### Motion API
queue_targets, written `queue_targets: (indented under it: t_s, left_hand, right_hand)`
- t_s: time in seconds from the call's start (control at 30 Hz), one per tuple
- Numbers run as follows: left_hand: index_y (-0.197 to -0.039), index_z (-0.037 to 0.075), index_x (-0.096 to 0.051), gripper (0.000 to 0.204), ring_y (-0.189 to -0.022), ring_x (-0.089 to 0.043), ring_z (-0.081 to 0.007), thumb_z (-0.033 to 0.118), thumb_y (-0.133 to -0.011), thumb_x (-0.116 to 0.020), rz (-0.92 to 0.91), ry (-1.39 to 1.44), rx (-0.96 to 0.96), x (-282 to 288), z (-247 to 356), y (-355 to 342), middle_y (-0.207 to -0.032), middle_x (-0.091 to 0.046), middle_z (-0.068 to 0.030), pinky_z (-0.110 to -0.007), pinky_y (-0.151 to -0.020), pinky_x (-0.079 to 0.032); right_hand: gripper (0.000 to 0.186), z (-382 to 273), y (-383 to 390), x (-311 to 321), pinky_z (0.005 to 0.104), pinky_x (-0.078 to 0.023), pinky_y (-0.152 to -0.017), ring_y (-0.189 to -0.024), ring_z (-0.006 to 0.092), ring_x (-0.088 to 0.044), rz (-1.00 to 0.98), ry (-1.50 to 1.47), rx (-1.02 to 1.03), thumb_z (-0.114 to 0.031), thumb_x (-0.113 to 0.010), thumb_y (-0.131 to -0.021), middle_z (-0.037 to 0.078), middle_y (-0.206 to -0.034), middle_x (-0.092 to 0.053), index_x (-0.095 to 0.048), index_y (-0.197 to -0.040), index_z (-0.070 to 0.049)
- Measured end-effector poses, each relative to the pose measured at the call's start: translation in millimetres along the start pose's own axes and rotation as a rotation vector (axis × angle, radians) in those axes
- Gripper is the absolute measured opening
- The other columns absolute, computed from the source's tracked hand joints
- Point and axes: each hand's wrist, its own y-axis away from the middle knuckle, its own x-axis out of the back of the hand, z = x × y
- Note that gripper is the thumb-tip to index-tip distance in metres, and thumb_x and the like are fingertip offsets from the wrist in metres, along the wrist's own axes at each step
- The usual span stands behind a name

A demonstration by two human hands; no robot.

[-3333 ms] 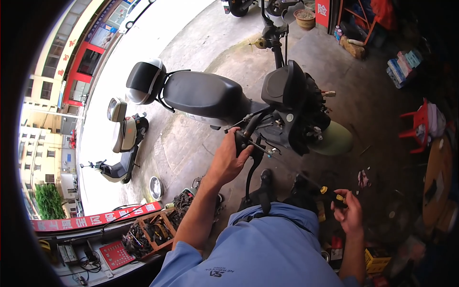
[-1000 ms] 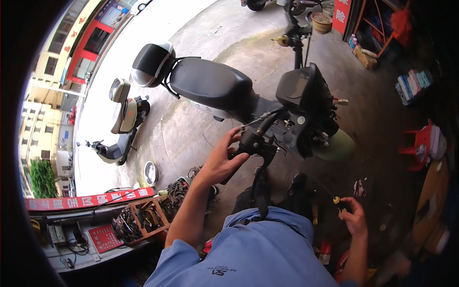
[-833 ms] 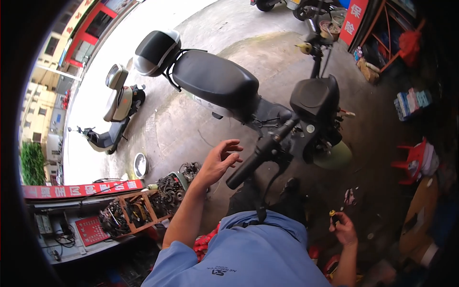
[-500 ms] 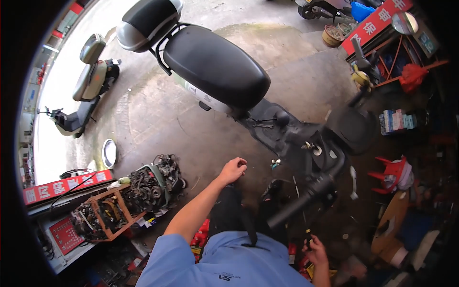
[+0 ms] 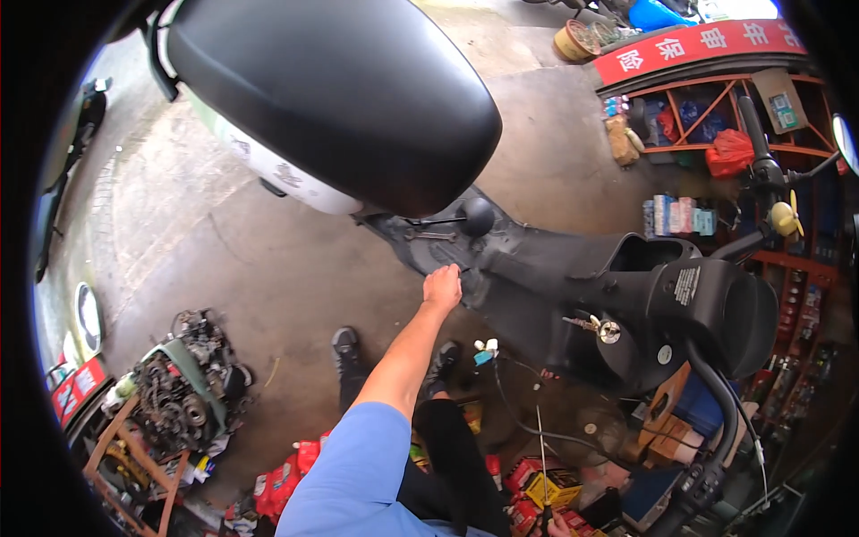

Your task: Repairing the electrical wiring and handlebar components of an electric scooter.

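Note:
My left hand (image 5: 443, 286) reaches out to the near edge of the black scooter floorboard (image 5: 514, 268), fingers curled closed; whatever they may hold is hidden. At the bottom edge, my right hand (image 5: 557, 524) is partly cut off and grips a long screwdriver (image 5: 542, 447) with its thin shaft pointing up. A wrench (image 5: 429, 236) and a round black piece (image 5: 478, 216) lie on the floorboard below the scooter seat (image 5: 340, 98). Keys (image 5: 583, 323) hang in the lock of the front panel. White and teal connectors (image 5: 486, 351) dangle beside the panel on a black cable.
Handlebars (image 5: 707, 465) extend on the near right. Greasy engine parts (image 5: 192, 385) are heaped at the left, beside a wooden crate (image 5: 134, 465). Red and yellow boxes (image 5: 552, 488) lie near my legs. An orange rack (image 5: 684, 116) stands at the far right, with small boxes (image 5: 677, 217) nearby.
My view has moved closer to the scooter and turned, so the seat looms larger. My left hand has come forward from open air to the floorboard edge. The right hand still holds the screwdriver.

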Motion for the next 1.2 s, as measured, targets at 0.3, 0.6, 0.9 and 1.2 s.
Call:
queue_targets:
  t_s: [0.3, 0.6, 0.9, 1.2]
  left_hand:
    - [-0.094, 0.011, -0.058, 0.012, -0.098, -0.058, -0.0238, 0.014, -0.082, -0.057, 0.060, -0.378, -0.171, -78, -26, -61, -0.097, -0.059, -0.0080, -0.041, -0.084, -0.044]
    - [-0.090, 0.003, -0.056, 0.019, -0.084, -0.063, -0.0390, 0.012, -0.077, -0.066, -0.120, 0.011, -0.067, -57, -22, -22, -0.091, -0.064, -0.0168, -0.049, -0.076, -0.051]
    - [-0.090, 0.006, -0.068, 0.015, -0.078, -0.062, -0.0262, 0.015, -0.083, -0.058, -0.266, 0.400, 0.007, 92, 17, 206, -0.081, -0.063, -0.0138, -0.037, -0.074, -0.049]
    - [-0.101, -0.005, -0.055, 0.015, -0.076, -0.069, -0.0220, 0.008, -0.095, -0.049, -0.723, 0.800, 0.399, 166, 155, 336, -0.092, -0.065, -0.0149, -0.030, -0.061, -0.057]
  right_hand:
    - [0.035, 12, 20, -2, 0.0278, -0.045, -0.080, -0.095, 0.0139, -0.056, 0.090, -0.020, 0.080, -0.019, -0.060, -0.092, 0.003, -0.107, -0.062, -0.053, -0.125, -0.010]
    - [0.031, 5, 4, 23, 0.0300, -0.048, -0.070, -0.083, 0.0157, -0.058, 0.080, 0.036, -0.020, -0.014, -0.058, -0.088, 0.005, -0.096, -0.061, -0.054, -0.119, -0.007]
    - [0.019, -2, -15, 61, 0.0323, -0.050, -0.062, -0.067, 0.0177, -0.058, -0.015, -0.094, -0.011, -0.013, -0.057, -0.089, 0.005, -0.079, -0.059, -0.058, -0.107, -0.007]
    - [0.027, -37, -6, 69, 0.0290, -0.047, -0.061, -0.064, 0.0146, -0.056, -0.159, 0.027, 0.123, -0.006, -0.061, -0.085, 0.005, -0.080, -0.061, -0.057, -0.112, -0.005]
